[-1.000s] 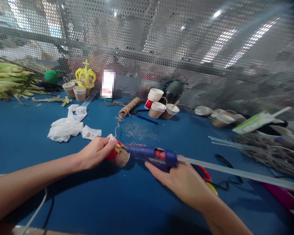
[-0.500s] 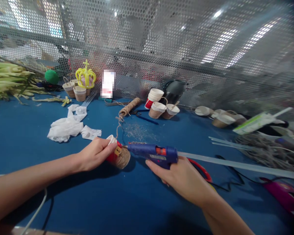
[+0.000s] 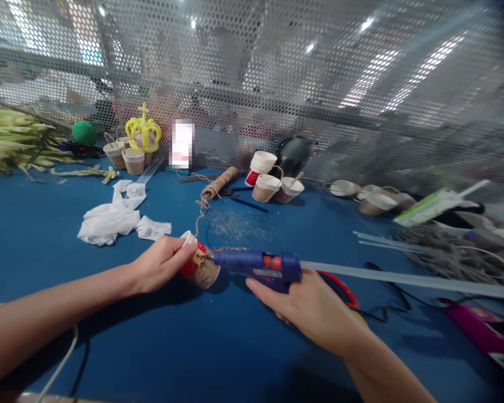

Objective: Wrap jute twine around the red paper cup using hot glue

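Observation:
My left hand [image 3: 162, 264] is closed on a red and white paper cup [image 3: 189, 267], tilted with its base toward the right. Brown twine is wrapped round the cup's lower part. A strand of it runs back to a roll of twine [image 3: 219, 183] behind. In my right hand [image 3: 306, 302] is a blue hot glue gun [image 3: 256, 263], my fingers wrapped round its grip. Its nozzle points left and meets or nearly meets the cup's side at the twine's edge. A long clear glue stick [image 3: 395, 275] sticks out of its rear.
White cloth [image 3: 109, 221] lies left of the cup. Pliers [image 3: 247, 201] rest beside the twine roll. Twine-wrapped cups [image 3: 266, 188] stand before a perforated metal screen [image 3: 218, 73]. Red-handled scissors [image 3: 344, 290], a black cable and a purple object [image 3: 479, 330] are at right.
The glue gun's nozzle has come slightly further over the cup's side. The whole view has shifted a little, so things appear slightly further left. Both hands keep their holds.

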`<state>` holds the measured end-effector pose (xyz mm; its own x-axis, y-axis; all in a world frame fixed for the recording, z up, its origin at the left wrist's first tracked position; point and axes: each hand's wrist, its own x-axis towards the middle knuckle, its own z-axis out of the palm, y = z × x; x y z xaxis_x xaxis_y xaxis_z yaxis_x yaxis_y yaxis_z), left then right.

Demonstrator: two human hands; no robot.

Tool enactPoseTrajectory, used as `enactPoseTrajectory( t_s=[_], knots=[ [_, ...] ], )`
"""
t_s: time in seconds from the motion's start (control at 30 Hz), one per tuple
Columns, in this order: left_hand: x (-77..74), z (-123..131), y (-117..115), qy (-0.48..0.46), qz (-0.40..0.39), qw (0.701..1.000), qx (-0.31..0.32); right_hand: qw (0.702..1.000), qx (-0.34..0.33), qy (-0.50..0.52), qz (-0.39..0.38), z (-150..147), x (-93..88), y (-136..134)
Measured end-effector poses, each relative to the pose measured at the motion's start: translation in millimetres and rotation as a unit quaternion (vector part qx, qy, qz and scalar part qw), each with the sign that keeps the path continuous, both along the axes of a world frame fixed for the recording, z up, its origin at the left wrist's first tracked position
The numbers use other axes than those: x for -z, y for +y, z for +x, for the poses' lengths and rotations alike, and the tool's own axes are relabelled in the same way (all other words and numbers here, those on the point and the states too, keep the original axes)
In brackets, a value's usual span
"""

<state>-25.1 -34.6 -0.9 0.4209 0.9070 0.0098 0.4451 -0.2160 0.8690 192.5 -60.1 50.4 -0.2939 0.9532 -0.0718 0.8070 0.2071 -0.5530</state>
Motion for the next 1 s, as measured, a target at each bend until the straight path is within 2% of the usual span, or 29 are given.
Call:
enactPoseTrajectory(
  t_s=[0.17, 0.33, 0.43, 0.73, 1.0],
  knots=[
    [-1.1, 1.1, -0.6, -0.004, -0.007, 1.0, -0.02, 0.997, -0.043, -0.021, 0.053, -2.6, -1.5, -0.9],
    [-3.6, 3.7, -1.7, -0.025, -0.01, 0.999, -0.027, 0.99, -0.079, -0.043, 0.111, -1.3, 5.8, -3.6],
    [-4.2, 5.0, -2.4, -0.031, -0.016, 0.999, -0.028, 0.987, -0.092, -0.05, 0.118, -0.7, 8.5, -4.1],
    [-0.7, 2.4, -0.1, 0.007, -0.01, 1.0, -0.027, 0.996, -0.016, -0.056, 0.06, -3.9, -9.1, 1.8],
    [2.1, 0.2, -1.7, 0.023, 0.017, 1.0, -0.01, 0.998, -0.014, -0.007, 0.056, 1.7, 3.2, 7.7]
  ],
)
